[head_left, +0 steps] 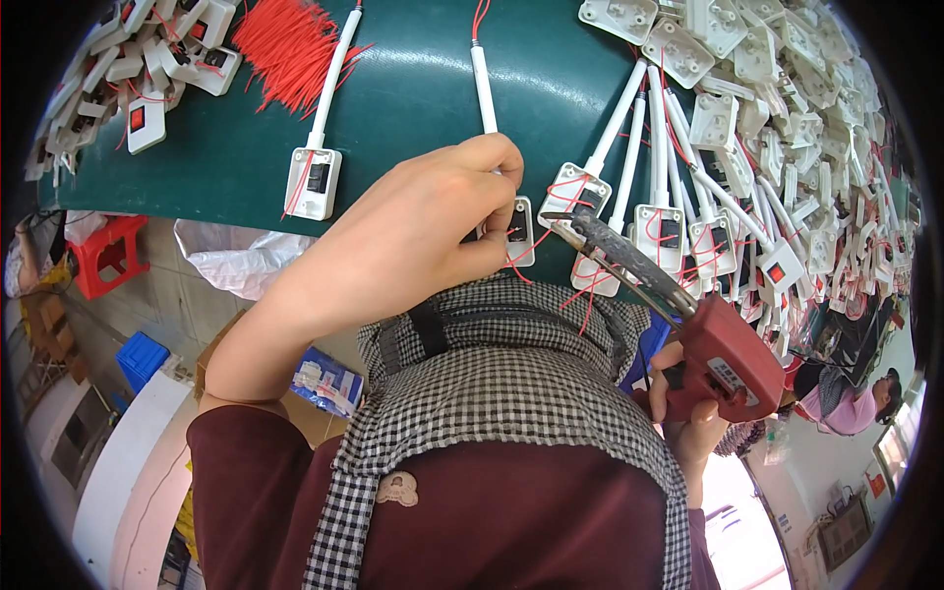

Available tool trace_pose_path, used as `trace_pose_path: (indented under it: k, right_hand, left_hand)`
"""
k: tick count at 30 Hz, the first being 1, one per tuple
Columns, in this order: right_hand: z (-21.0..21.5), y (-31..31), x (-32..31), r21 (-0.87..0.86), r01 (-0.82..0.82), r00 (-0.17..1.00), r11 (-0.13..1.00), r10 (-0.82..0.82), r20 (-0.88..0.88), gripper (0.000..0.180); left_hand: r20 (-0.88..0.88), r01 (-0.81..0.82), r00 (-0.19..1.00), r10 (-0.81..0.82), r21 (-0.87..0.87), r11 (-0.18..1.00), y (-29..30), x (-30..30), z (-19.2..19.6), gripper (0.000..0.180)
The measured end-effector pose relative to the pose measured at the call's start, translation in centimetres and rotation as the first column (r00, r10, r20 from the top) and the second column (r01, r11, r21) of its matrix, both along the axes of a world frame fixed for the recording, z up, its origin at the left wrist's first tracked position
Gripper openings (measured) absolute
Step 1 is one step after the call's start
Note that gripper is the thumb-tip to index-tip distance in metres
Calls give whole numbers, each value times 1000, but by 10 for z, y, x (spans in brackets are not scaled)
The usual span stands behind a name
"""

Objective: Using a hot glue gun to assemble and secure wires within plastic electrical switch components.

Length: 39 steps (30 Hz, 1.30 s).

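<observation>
Checked apron [492,393] sits closest. Left hand [433,226] pinches a white switch box [519,232] at the green tabletop [413,108] edge, cord running straight away. Right hand [688,413] grips a red soldering gun [723,359], tip just right of the box.

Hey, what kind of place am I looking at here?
Most likely a small electronics assembly workshop: a dark green work mat strewn with white plastic switch housings on white cords, a bundle of thin red wires, and a red-handled soldering gun in the right hand.
</observation>
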State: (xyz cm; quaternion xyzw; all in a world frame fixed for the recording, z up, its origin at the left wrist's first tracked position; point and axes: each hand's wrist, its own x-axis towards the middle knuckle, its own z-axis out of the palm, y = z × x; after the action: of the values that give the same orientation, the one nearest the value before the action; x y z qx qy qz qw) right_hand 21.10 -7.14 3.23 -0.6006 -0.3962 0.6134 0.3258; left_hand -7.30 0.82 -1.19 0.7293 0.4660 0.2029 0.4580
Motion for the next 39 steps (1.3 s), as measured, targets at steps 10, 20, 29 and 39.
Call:
trace_pose_path:
  k: [10, 20, 29, 39]
  right_hand:
    - [-4, -3, -3, 59, 47, 999, 997, -47, -2, 83]
    - [-13, -9, 12, 139, 56, 994, 989, -68, 85, 94]
    - [-1, -3, 0, 85, 130, 991, 988, -127, -38, 87]
    - [0, -6, 4, 81, 137, 990, 987, -134, -45, 84]
  left_hand:
    - [18, 4, 1000, -4, 47, 999, -2, -1, -1, 10]
    - [-13, -493, 825, 565, 473, 730, -1, -54, 9, 8]
    - [-350, -392, 726, 592, 496, 774, 33, -99, -8, 8]
    - [-187, -509, 794, 579, 315, 801, 35, -111, -11, 12]
